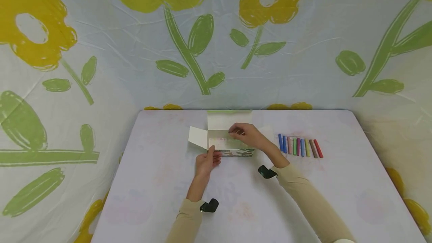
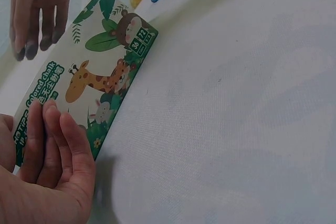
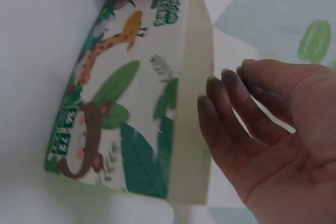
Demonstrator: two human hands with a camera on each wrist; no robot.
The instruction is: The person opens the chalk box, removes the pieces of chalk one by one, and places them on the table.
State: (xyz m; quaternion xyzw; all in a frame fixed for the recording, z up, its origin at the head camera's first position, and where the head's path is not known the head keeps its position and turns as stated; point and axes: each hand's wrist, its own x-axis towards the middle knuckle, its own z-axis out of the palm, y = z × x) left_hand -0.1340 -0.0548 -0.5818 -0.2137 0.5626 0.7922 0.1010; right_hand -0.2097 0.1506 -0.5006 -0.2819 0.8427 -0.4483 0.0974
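Note:
A colored chalk box [image 1: 237, 153] printed with a giraffe [image 2: 89, 81] and leaves lies on the table with its lid and side flaps folded out. My left hand [image 1: 204, 163] holds its front left corner, thumb at the top edge and fingers against the printed front. Over the box's right part is my right hand [image 1: 249, 135], its fingers loosely bent. In the right wrist view that hand [image 3: 262, 124] shows dark smudged fingertips and nothing between them. The box's inside is partly covered by the right hand in the head view.
To the right of the box, a row of several chalk sticks [image 1: 298, 147] in blue, green, red and other colours lies on the white table [image 1: 249, 201]. A flower-patterned sheet [image 1: 135, 48] hangs behind and at the sides.

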